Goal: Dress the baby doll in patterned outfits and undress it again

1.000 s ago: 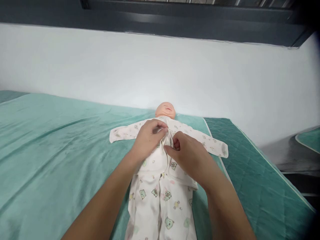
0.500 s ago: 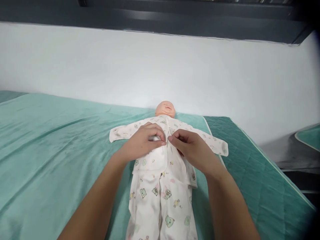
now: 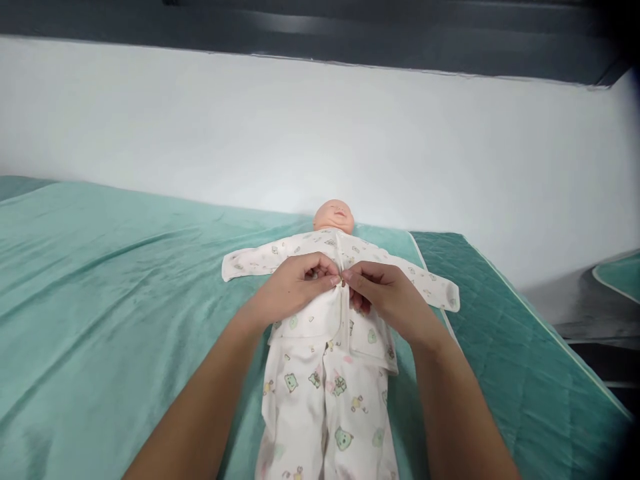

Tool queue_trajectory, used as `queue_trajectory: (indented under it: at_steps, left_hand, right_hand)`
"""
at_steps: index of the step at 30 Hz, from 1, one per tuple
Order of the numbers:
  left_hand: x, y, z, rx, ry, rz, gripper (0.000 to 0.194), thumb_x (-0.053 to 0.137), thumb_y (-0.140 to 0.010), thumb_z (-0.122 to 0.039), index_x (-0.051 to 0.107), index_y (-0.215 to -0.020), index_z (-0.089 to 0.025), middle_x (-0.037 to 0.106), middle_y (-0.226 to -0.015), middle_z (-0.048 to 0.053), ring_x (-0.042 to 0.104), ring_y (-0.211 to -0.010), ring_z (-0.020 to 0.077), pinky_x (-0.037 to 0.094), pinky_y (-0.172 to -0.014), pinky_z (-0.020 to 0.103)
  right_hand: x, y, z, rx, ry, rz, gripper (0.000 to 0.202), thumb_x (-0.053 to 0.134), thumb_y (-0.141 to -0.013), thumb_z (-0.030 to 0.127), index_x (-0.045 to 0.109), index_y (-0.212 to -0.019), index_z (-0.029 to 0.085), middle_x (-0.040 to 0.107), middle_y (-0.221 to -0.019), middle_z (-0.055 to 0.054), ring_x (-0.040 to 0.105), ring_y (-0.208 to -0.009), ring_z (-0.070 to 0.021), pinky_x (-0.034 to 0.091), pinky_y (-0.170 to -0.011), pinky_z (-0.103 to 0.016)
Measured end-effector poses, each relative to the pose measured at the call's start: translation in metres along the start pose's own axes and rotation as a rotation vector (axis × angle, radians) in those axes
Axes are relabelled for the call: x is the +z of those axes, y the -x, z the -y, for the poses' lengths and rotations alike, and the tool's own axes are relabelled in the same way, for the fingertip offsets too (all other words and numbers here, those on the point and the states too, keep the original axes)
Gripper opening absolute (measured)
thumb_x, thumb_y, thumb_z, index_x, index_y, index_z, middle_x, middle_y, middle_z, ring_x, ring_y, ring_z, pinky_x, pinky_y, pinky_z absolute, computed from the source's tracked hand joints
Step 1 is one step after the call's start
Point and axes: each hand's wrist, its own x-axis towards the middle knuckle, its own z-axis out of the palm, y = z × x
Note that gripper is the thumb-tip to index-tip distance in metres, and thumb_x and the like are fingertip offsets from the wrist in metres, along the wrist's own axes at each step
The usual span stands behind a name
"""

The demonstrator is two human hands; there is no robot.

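A baby doll point(image 3: 334, 216) lies on its back, dressed in a white patterned jacket point(image 3: 310, 320) and matching trousers point(image 3: 345, 407). Both jacket sleeves stretch out to the sides. My left hand point(image 3: 300, 287) pinches one front edge of the jacket at the chest, thumb against fingertips. Right beside it, my right hand point(image 3: 383, 293) pinches the opposite front edge. The fingertips of the two hands almost touch over the front opening. A small fastener, partly hidden, shows between them. Below the hands the jacket's front edges hang apart.
A light green sheet point(image 3: 125, 300) lies under the doll, with folds at the left. A darker quilted green mat point(image 3: 500, 333) is at the right. Behind stands a white wall point(image 3: 300, 133), with a dark beam point(image 3: 350, 33) across the top. Another green pad point(image 3: 620, 273) shows at far right.
My hands have closed in on each other at the jacket's opening. The right front edge is now drawn up and toward the middle. The view has shifted slightly.
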Motion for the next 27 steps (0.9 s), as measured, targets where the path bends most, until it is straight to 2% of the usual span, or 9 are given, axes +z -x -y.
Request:
queue_trajectory:
  at_steps: [11, 17, 22, 27]
  left_hand:
    - [-0.0007, 0.0005, 0.0044, 0.0, 0.063, 0.023, 0.015, 0.064, -0.084, -0.035, 0.063, -0.081, -0.021, 0.06, -0.075, -0.001, 0.054, -0.072, 0.0126, 0.041, -0.065, 0.026]
    - [-0.0026, 0.0004, 0.0054, -0.006, 0.06, 0.046, 0.018, 0.063, -0.084, -0.037, 0.063, -0.082, -0.02, 0.066, -0.084, 0.001, 0.061, -0.08, 0.0155, 0.046, -0.071, 0.028]
    - [-0.0014, 0.0029, 0.0013, -0.055, 0.007, 0.045, 0.016, 0.066, -0.081, -0.036, 0.062, -0.083, -0.02, 0.065, -0.081, -0.001, 0.059, -0.076, 0.0143, 0.044, -0.065, 0.026]
    - [-0.0006, 0.0031, 0.0022, -0.057, -0.022, 0.031, 0.014, 0.062, -0.085, -0.035, 0.062, -0.084, -0.021, 0.064, -0.083, -0.001, 0.057, -0.078, 0.0139, 0.043, -0.068, 0.027]
  right_hand:
    - [0.0017, -0.0017, -0.0005, -0.013, -0.06, -0.014, 0.037, 0.056, -0.092, 0.047, 0.064, -0.07, 0.018, 0.064, -0.061, -0.001, 0.055, -0.054, -0.0121, 0.044, -0.052, -0.025]
    - [0.0024, -0.001, -0.0016, -0.032, -0.07, -0.023, 0.035, 0.056, -0.092, 0.045, 0.064, -0.073, 0.018, 0.065, -0.065, -0.002, 0.055, -0.054, -0.0111, 0.043, -0.051, -0.023]
    - [0.0019, -0.0004, -0.0043, -0.048, -0.034, -0.008, 0.033, 0.055, -0.093, 0.045, 0.065, -0.077, 0.018, 0.063, -0.062, -0.001, 0.054, -0.056, -0.0111, 0.044, -0.052, -0.023]
    - [0.0024, -0.0006, -0.0038, -0.063, -0.053, 0.013, 0.033, 0.055, -0.094, 0.044, 0.064, -0.075, 0.018, 0.066, -0.069, -0.002, 0.055, -0.057, -0.0104, 0.043, -0.052, -0.023]
